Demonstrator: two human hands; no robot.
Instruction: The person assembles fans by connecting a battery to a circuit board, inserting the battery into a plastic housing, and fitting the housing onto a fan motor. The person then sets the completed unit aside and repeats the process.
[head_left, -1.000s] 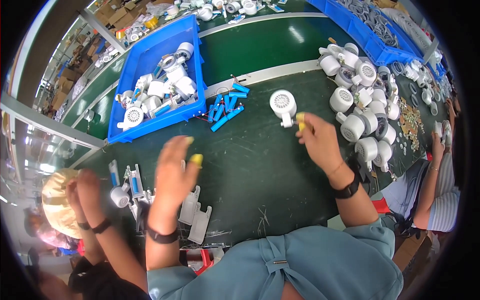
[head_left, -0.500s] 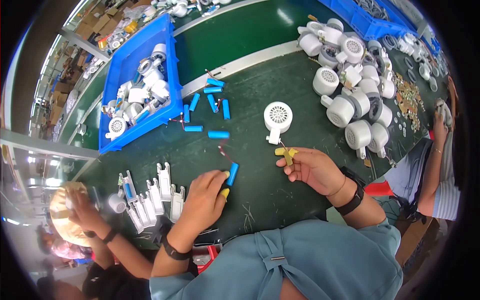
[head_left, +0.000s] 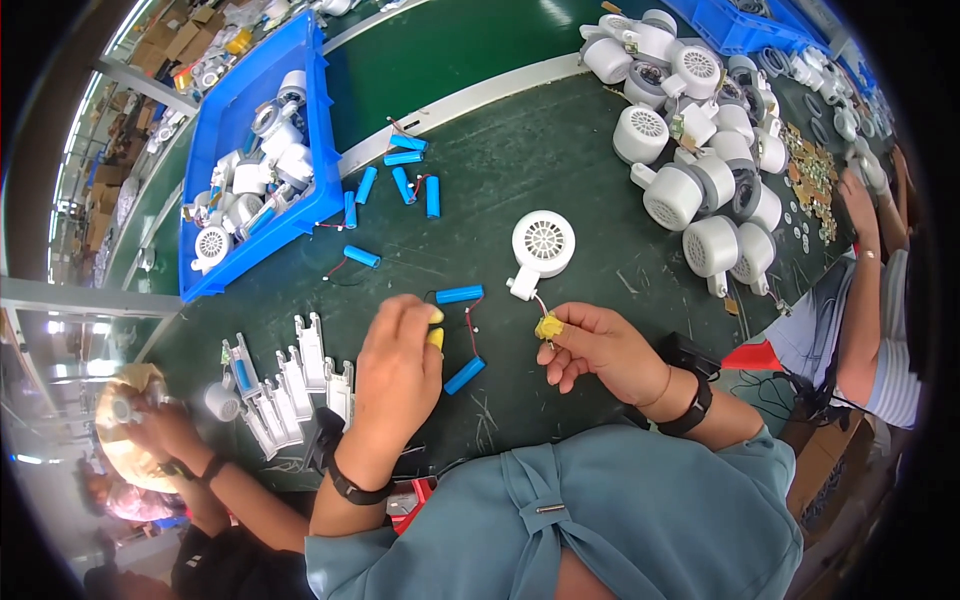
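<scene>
A white round fan head (head_left: 543, 244) with a slotted grille and a short stem lies on the dark green table. Thin wires run from its stem to my right hand (head_left: 605, 350), whose thumb and forefinger pinch the small circuit board at their end; the fingers mostly cover it. My left hand (head_left: 398, 365) hovers to the left, yellow covers on thumb and forefinger, the tips slightly apart with nothing between them. Just right of it lie a blue cylindrical battery (head_left: 459, 294) and a second blue battery (head_left: 464, 376), with a red wire (head_left: 470, 325) beside them.
Several blue batteries (head_left: 432, 196) lie farther back. A blue crate (head_left: 325, 130) of white fan parts stands at the far left, white plastic handle shells (head_left: 290, 395) at near left. White fan heads (head_left: 674, 198) pile up at right. Other people's hands (head_left: 168, 425) work at both sides.
The left hand has moved left and let go of the near battery, which has shifted down. The other wired battery has moved nearer. The right hand has drawn left, turning the circuit board.
</scene>
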